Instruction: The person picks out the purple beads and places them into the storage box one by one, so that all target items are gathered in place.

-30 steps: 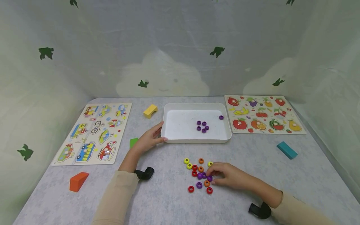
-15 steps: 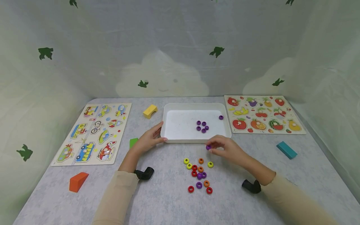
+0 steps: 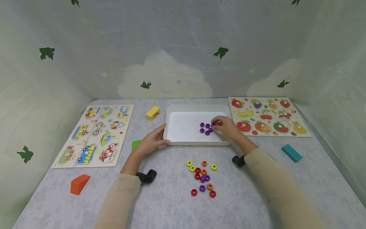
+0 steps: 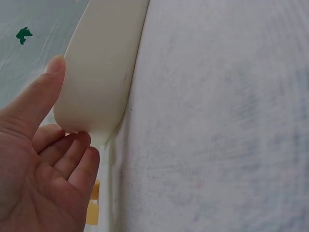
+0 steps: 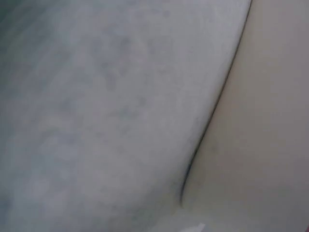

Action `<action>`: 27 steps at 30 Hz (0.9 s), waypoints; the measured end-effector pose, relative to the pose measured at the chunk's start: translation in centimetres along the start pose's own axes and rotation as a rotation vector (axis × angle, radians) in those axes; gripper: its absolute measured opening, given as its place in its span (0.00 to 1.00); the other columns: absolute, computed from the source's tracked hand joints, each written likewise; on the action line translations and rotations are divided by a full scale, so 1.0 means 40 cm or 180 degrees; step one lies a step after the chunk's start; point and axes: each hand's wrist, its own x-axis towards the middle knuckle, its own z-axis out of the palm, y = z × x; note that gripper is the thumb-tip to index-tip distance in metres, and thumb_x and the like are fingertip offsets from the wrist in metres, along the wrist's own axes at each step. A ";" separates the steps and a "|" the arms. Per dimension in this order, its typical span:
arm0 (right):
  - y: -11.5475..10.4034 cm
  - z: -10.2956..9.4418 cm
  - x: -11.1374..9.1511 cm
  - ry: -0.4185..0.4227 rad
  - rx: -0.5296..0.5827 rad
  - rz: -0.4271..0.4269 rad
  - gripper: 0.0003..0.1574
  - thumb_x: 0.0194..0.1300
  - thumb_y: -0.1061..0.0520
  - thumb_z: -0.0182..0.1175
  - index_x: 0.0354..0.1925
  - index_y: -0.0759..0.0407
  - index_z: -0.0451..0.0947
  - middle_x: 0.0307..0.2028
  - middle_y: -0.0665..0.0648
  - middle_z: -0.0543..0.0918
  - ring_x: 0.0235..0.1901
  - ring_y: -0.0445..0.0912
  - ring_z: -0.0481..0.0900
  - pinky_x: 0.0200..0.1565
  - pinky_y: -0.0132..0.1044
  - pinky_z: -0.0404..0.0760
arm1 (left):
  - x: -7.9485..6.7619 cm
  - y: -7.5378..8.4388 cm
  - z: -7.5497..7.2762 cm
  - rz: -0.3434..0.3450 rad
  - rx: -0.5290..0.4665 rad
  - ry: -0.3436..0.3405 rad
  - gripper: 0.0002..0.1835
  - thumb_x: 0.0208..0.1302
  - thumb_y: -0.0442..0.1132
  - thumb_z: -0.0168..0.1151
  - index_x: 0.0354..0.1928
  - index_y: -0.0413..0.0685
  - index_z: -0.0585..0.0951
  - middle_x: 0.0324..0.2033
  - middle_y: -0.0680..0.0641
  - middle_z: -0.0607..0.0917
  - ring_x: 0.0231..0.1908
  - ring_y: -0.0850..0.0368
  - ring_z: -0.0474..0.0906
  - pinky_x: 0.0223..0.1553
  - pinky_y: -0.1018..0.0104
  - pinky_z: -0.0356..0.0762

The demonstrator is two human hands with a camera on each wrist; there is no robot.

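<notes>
My left hand [image 3: 151, 142] grips the front left corner of a white tray [image 3: 197, 143]. In the left wrist view, its thumb lies along the tray's rim and its curled fingers touch the tray's end [image 4: 94, 72]. Over the tray's right half, my right hand [image 3: 227, 127] pinches a purple bead [image 3: 213, 125] between thumb and fingertips. Just left of it, a cluster of purple beads [image 3: 202, 130] rests on the tray floor. The right wrist view shows only the tray's outer wall [image 5: 256, 125] and the tabletop, with no hand.
Loose yellow, orange, red and purple beads [image 3: 202, 188] lie in front of the tray. A vehicle puzzle board [image 3: 125, 124] is at left, a fruit one [image 3: 271, 133] at right. Yellow [image 3: 152, 113], green [image 3: 135, 145], orange [image 3: 79, 184] and teal [image 3: 291, 152] blocks lie around.
My right hand has taken a purple bead from the loose group and carried it forward into the tray, beside the purple cluster. My left hand has stayed at the tray's corner.
</notes>
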 end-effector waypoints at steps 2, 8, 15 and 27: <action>0.006 0.006 0.012 -0.0026 -0.0070 0.0086 0.11 0.53 0.63 0.54 0.39 0.58 0.72 0.37 0.53 0.74 0.38 0.46 0.70 0.42 0.38 0.71 | 0.001 0.000 -0.001 -0.0009 0.0006 -0.0003 0.42 0.49 0.40 0.60 0.62 0.43 0.46 0.61 0.47 0.46 0.58 0.56 0.47 0.57 0.65 0.50; 0.008 0.018 0.025 -0.0080 -0.0186 0.0224 0.11 0.52 0.65 0.54 0.36 0.58 0.73 0.33 0.54 0.74 0.35 0.46 0.70 0.39 0.36 0.71 | 0.000 -0.001 -0.002 0.0002 0.0048 0.0002 0.42 0.49 0.40 0.60 0.62 0.43 0.46 0.61 0.47 0.46 0.58 0.56 0.47 0.56 0.65 0.50; -0.019 -0.003 -0.014 -0.0141 -0.0115 0.0109 0.18 0.52 0.62 0.56 0.44 0.58 0.69 0.41 0.55 0.72 0.41 0.47 0.68 0.45 0.39 0.69 | -0.001 -0.001 -0.001 0.0009 0.0030 0.0004 0.42 0.49 0.40 0.60 0.62 0.43 0.46 0.61 0.46 0.46 0.58 0.56 0.47 0.57 0.64 0.50; -0.081 0.012 -0.246 -0.0457 0.0729 -0.0856 0.21 0.49 0.59 0.60 0.44 0.56 0.69 0.41 0.56 0.72 0.40 0.51 0.70 0.42 0.40 0.72 | -0.002 0.001 -0.001 0.0000 0.0040 0.0006 0.42 0.49 0.41 0.60 0.62 0.43 0.46 0.61 0.46 0.46 0.58 0.56 0.47 0.56 0.65 0.50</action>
